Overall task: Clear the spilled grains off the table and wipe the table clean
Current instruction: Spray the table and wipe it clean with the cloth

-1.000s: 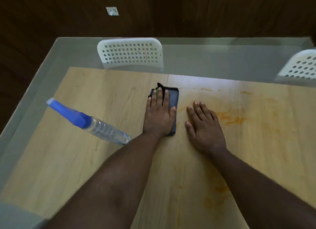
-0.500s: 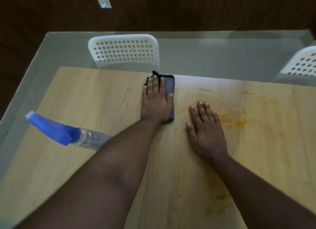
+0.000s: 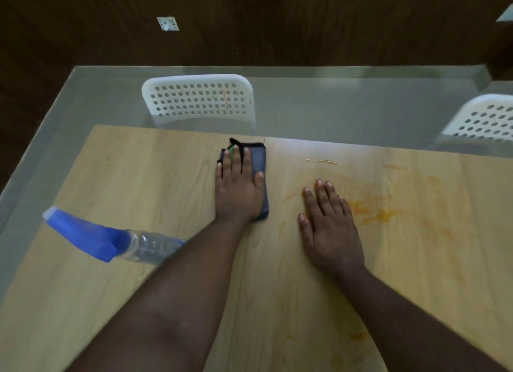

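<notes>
**Left hand flat on the cloth near the table's far edge**

The left hand (image 3: pixel 239 190) lies palm down on a dark blue-grey cloth (image 3: pixel 258 166) a little left of the frame's centre. Its fingers are straight and slightly spread, pressing the cloth onto the table (image 3: pixel 138 177) rather than curling round it. The cloth is folded into a narrow rectangle with a black trim; its far end sits close to the table's far edge, and its right side shows beside the thumb.

The right hand (image 3: pixel 330 227) rests just right of centre, palm down on the bare wood, fingers straight and close together, holding nothing. It is near the cloth but apart from it.

Orange stains (image 3: pixel 374 213) spread over the wood to the right of the right hand, with fainter patches toward the lower right of the frame. A thin line of pale residue (image 3: pixel 327 161) lies near the far edge, upper right of the cloth. Whether any loose grains remain cannot be told.

A spray bottle (image 3: pixel 111 240) with a blue trigger head and clear body lies on its side at the left of the frame, its base hidden behind the left forearm.

Beyond the table, a white perforated chair (image 3: pixel 198 99) stands at upper centre, and a second chair (image 3: pixel 484 120) shows at the right edge. A dark wood-panelled wall with a small white wall socket (image 3: pixel 167 23) fills the top.
</notes>
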### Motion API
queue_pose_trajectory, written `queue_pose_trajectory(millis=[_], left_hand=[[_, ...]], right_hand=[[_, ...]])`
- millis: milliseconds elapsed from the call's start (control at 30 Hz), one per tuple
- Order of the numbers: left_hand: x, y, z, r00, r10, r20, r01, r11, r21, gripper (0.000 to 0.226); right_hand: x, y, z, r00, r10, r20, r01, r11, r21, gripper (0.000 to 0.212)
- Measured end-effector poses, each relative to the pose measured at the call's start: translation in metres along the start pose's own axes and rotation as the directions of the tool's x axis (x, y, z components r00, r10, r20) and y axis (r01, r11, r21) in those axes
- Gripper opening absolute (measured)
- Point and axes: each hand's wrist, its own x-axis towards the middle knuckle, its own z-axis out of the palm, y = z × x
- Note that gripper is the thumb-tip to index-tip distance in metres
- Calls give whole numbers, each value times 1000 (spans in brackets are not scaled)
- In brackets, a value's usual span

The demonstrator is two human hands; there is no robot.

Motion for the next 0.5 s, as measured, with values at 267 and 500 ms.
queue_pose_trajectory(millis=[267, 500], left_hand=[[31, 50, 3, 984, 175, -6, -175, 985, -2, 70], [-34, 8, -2, 990, 136, 40, -135, 990, -29, 72]], right_hand=[[1, 5, 5, 1000, -3, -12, 3, 1000, -13, 64], [-1, 0, -2, 1000, 1, 11, -1, 1000, -6, 65]])
